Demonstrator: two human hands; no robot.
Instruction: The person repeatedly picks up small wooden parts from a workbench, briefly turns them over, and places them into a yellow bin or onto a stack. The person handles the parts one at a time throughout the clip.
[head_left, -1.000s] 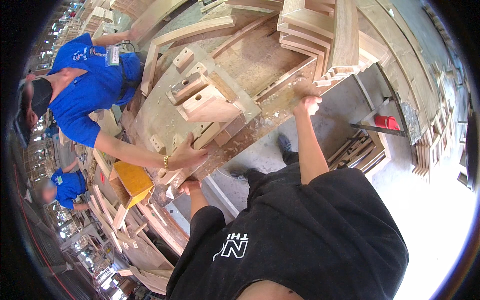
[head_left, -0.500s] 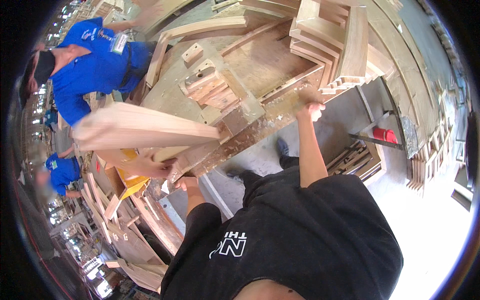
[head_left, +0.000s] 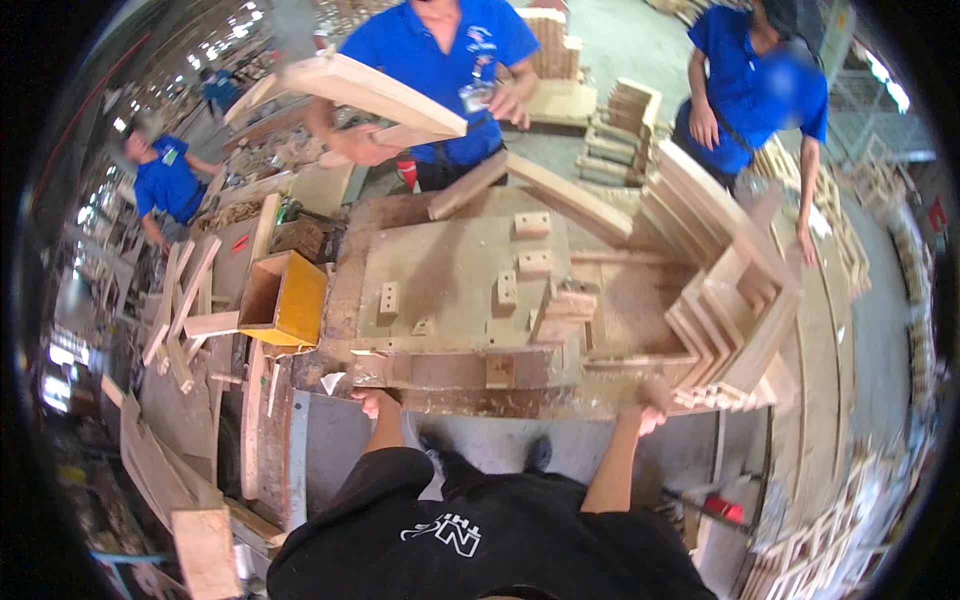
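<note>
My left hand (head_left: 376, 404) is closed on the near edge of a worn wooden workbench (head_left: 480, 402), toward its left end. Further right, my right hand (head_left: 650, 408) grips the same edge, close to a stack of angled wooden frame pieces (head_left: 735, 320). On the bench lies a flat board jig (head_left: 430, 270) with several small drilled wooden blocks (head_left: 533, 224) on it. A thicker wooden block (head_left: 566, 312) stands at the jig's right side. An angled wooden piece (head_left: 545, 190) lies along the far edge.
Across the bench, a co-worker in blue (head_left: 440, 50) holds up an angled wooden frame piece (head_left: 375, 95). Another co-worker (head_left: 750, 100) stands at the far right. A yellow box (head_left: 285, 300) and loose wooden strips (head_left: 185, 300) are at the left. Under the right side is a red object (head_left: 724, 509).
My view has swung round to face the bench squarely. The co-worker's wooden piece, earlier over the bench near my left hand, is now raised beyond the far side. Both my hands stay at the edge.
</note>
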